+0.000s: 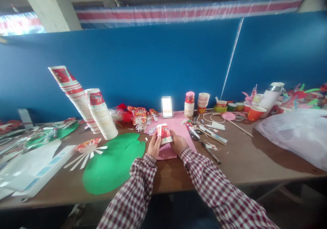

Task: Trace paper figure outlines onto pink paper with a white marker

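Note:
A red and white patterned paper cup (165, 133) is held between both hands, above the near part of a pink sheet (182, 127). My left hand (154, 146) grips the cup's left side, its thumb against the wall. On the other side, my right hand (178, 141) is closed around the cup's right edge; its fingertips are partly hidden. Left of the hands lies a large green paper shape (112, 167). A cut cup with splayed white strips (88, 149) rests beside it.
Two tall paper cup stacks (103, 120) (79, 99) lean at the left. Shorter stacks (189, 108) (203, 103) stand behind. Pens and a glue stick (217, 137) lie to the right, near a plastic bag (293, 133). A blue partition (153, 62) closes off the back.

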`<state>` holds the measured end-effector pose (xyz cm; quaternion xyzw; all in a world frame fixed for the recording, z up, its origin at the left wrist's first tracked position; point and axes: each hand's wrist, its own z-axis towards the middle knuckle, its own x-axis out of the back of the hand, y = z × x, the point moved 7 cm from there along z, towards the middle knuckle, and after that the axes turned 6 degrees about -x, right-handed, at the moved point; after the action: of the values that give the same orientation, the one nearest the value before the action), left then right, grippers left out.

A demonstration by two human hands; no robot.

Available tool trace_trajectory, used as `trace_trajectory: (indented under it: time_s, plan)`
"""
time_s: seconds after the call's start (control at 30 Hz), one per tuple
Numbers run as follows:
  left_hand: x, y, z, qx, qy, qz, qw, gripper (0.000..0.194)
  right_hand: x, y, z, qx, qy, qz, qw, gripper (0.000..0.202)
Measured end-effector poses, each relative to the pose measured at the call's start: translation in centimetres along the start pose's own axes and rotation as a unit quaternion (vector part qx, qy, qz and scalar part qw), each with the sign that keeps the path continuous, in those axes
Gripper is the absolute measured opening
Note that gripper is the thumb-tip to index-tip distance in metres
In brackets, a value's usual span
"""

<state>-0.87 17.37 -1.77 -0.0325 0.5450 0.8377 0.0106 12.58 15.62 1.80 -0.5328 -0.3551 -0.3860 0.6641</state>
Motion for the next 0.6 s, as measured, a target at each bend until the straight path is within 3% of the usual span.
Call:
trace_trajectory:
  time_s: [0.6]
  plan:
    - [-0.12,0.63,0.01,-0.001,-0.01,0.016,1.0,0.055,-0.12,-0.01,0.01,0.007,0.006,0.0,1.0,0.043]
